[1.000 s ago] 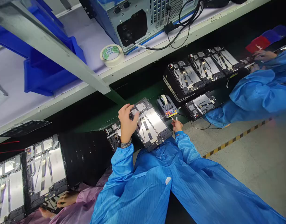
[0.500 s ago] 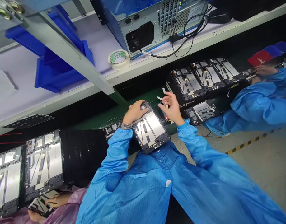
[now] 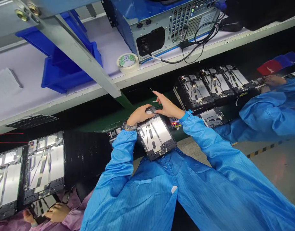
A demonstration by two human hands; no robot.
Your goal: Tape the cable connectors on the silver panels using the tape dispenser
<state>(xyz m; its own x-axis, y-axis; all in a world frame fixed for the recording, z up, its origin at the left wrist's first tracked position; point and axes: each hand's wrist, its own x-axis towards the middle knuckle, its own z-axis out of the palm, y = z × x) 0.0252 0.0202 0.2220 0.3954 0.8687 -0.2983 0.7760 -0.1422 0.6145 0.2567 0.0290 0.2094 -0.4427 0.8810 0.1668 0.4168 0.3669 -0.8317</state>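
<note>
R hand (image 3: 168,108) had swung in, fingers spread open; L hand (image 3: 138,115) gripped tablet frame (image 3: 157,138) corner, strips (image 3: 150,136) already on.

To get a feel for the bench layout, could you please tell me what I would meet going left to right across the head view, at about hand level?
metal device frames, black belt, left hand, right hand, more metal device frames, a co-worker's blue sleeve
</note>
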